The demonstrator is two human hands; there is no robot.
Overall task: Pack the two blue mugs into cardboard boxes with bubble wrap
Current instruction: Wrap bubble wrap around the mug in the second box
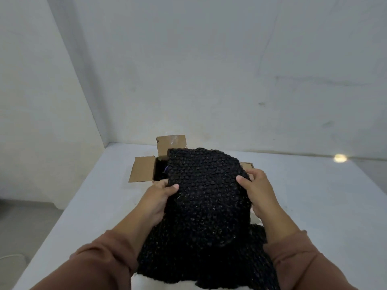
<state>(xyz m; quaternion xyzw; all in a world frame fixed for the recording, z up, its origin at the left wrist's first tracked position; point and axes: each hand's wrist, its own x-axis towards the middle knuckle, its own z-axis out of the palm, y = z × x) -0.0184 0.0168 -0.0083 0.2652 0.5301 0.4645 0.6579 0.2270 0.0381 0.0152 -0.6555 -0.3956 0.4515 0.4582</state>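
Bubble wrap point(205, 206), black and knobbly with faint glints, held up above white table point(314, 206) in front of open cardboard box point(144, 170). Left hand point(159, 197) clasping its left edge, thumb on top; right hand point(257, 191) clasping its right edge likewise. Sheet bulging round in the middle, lower part hanging crumpled between brown sleeves point(100, 260). Dark wrap and a speck of purple inside box. Mugs not visible.

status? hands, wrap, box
Left hand and right hand both gripping black bubble wrap, held up. Open cardboard box behind it, mostly hidden. No mug visible.
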